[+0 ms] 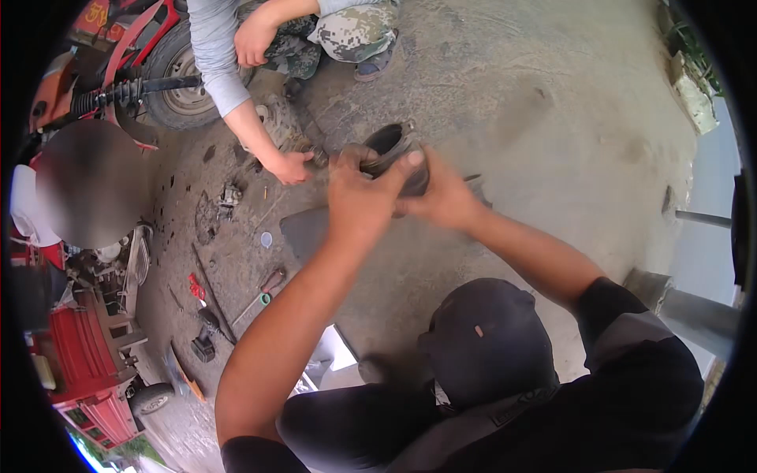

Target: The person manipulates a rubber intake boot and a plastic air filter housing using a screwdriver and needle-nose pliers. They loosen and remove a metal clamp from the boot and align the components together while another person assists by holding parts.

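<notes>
Underneath everything, grey concrete floor (568, 158), worn and stained, with dark spots toward the left. At lower left, bent by the lens, a red vehicle (79, 339). At upper left, beside red framework, a large wheel (185, 102) with a black tyre and pale metal rim. In front of that wheel, a squatting co-worker in a grey top (217, 63) and camouflage trousers (355, 35), one arm stretched down, that hand (293, 168) near the person's own left one. Just behind the stretched arm, on the floor, a dirty metal casting (280, 126). Below the lifted work, a dark flat piece (303, 229), partly hidden by the left forearm.

Centre, up off the floor: both hands close together, left hand (359, 189) and right hand (441, 193) clamped from either side on one dark hollow part (414, 181). Left thumb across its side, round mouth tilted upward and away, inside too dark to make out.

To the left, lying loose: a long thin rod (211, 288), a black power tool (204, 339), a cluster of small metal pieces (229, 201), a red-handled tool (195, 288), a green ring (265, 299) and, near the left forearm, a small pale disc (266, 240).
</notes>
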### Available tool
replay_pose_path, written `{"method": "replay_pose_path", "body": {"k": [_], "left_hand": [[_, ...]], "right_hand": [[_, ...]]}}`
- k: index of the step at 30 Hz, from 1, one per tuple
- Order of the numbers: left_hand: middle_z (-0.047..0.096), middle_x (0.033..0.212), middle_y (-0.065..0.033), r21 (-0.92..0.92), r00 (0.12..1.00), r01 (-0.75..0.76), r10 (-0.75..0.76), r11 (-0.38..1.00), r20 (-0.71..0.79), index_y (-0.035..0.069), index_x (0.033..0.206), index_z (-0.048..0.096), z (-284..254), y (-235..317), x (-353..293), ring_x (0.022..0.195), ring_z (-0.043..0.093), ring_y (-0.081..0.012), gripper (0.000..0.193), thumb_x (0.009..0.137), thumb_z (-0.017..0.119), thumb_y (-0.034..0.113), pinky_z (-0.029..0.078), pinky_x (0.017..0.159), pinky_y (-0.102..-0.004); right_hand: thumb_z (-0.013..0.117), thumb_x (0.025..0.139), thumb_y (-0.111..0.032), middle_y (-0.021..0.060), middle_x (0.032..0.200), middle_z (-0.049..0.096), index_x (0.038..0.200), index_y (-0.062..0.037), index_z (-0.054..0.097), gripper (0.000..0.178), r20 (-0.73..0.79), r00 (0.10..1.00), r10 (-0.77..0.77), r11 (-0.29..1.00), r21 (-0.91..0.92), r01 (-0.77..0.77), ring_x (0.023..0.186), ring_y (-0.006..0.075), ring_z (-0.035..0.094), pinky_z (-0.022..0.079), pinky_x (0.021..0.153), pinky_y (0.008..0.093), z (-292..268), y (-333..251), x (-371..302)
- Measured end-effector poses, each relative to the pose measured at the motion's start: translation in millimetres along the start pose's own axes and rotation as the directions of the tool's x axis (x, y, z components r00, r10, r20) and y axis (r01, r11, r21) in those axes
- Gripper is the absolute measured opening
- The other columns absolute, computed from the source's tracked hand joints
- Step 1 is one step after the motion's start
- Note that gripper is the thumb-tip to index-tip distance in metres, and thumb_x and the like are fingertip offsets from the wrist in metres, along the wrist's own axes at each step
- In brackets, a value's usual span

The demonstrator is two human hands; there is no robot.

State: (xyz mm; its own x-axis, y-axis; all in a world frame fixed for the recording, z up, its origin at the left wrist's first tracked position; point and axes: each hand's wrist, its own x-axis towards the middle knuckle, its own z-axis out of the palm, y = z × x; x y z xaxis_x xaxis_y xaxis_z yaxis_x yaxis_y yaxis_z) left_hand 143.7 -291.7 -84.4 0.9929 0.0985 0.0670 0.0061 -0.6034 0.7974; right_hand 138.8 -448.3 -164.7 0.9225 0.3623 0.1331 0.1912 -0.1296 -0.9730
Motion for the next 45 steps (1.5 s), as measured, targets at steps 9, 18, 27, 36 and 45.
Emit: {"method": "replay_pose_path", "body": {"k": [9, 18, 27, 36, 45], "left_hand": [[0.056, 0.148, -0.0255, 0.288, 0.932, -0.301, 0.217, 0.909, 0.288, -0.001, 0.149, 0.055, -128, -38, 8, 0.132, 0.062, -0.0420, 0.088, 0.083, 0.089, 0.047, 0.052, 0.111, -0.0482], [0.055, 0.151, -0.0205, 0.618, 0.937, -0.335, 0.185, 0.711, 0.294, 0.004, 0.153, 0.054, -69, -229, -38, 0.146, 0.045, -0.0402, 0.078, 0.093, 0.076, 0.048, 0.022, 0.126, -0.0684], [0.063, 0.136, -0.0185, 0.516, 0.979, -0.191, 0.203, 0.835, 0.035, 0.004, 0.142, 0.063, -91, -264, -35, 0.134, 0.053, -0.0396, 0.061, 0.097, 0.072, 0.044, 0.025, 0.124, -0.0657], [0.060, 0.138, -0.0190, 0.418, 0.982, -0.157, 0.187, 0.895, -0.030, 0.003, 0.141, 0.059, -114, -273, -59, 0.135, 0.050, -0.0409, 0.066, 0.091, 0.078, 0.040, 0.027, 0.120, -0.0649], [0.060, 0.138, -0.0205, 0.423, 0.978, -0.194, 0.209, 0.885, 0.011, 0.007, 0.146, 0.061, -110, -272, -57, 0.133, 0.051, -0.0403, 0.072, 0.087, 0.081, 0.044, 0.030, 0.117, -0.0647]], "right_hand": [[0.096, 0.078, -0.027, 0.0156, 0.141, 0.062, 0.155, 0.0037, 0.038, 0.101, 0.101, 0.994, 0.036, 0.957, 0.283, -0.064, 0.135, 0.0235, 0.057, 0.048, 0.114, 0.0409, -44, -32, 40], [0.096, 0.079, -0.036, 0.0201, 0.141, 0.063, 0.157, -0.0049, 0.041, 0.100, 0.508, 0.768, 0.391, 0.901, -0.380, -0.207, 0.135, 0.0339, 0.059, 0.049, 0.112, 0.0445, -53, -33, 23], [0.090, 0.086, -0.034, 0.0221, 0.138, 0.063, 0.156, 0.0027, 0.038, 0.094, 0.397, 0.714, 0.576, 0.817, -0.245, -0.522, 0.131, 0.0320, 0.060, 0.047, 0.113, 0.0420, 49, 57, 7], [0.093, 0.079, -0.037, 0.0241, 0.145, 0.062, 0.158, -0.0046, 0.038, 0.102, 0.430, 0.698, 0.573, 0.800, -0.480, -0.360, 0.136, 0.0372, 0.060, 0.048, 0.114, 0.0440, 94, 57, 43], [0.094, 0.075, -0.036, 0.0249, 0.130, 0.068, 0.149, -0.0030, 0.044, 0.096, 0.520, 0.764, 0.383, 0.817, -0.577, -0.017, 0.124, 0.0427, 0.066, 0.053, 0.104, 0.0470, 103, 44, 65]]}}
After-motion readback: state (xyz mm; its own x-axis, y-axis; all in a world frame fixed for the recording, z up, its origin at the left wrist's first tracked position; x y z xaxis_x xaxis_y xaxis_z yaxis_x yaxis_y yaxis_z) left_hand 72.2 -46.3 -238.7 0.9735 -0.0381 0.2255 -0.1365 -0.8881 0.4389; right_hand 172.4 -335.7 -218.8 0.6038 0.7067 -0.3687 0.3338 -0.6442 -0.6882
